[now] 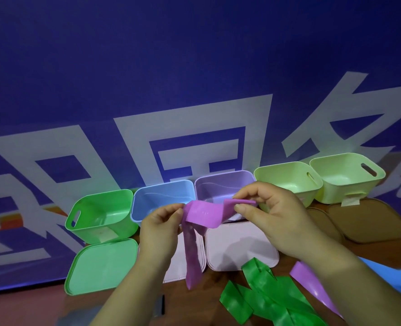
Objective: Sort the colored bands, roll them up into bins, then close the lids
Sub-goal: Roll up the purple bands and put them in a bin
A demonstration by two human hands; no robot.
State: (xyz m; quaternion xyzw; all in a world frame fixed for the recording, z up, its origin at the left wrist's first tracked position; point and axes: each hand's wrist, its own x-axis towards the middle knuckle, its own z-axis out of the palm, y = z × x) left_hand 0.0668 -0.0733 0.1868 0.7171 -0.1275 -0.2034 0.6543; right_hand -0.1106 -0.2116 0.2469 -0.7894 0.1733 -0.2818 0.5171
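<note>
Head view: early going, nothing binned yet
Both left hand point(158, 225) and right hand point(272, 215) pinch the purple band point(203, 214) just near of the purple bin point(223, 182); bins point(105, 208) look empty, lids point(100, 267) off, green bands point(265, 300) loose at near right

The purple band point(201, 214) is showing glossy orchid, while a second purple strip point(312, 288) is looking paler lilac. The green bands point(265, 300) are showing deep green with lighter mottling. The bins are showing one colour each: a green bin point(100, 215), a blue bin point(161, 198), a lavender bin point(223, 184), a pale lime bin point(288, 177) and a second lime bin point(347, 170). The backdrop point(194, 67) is showing royal blue with large white characters.
</note>
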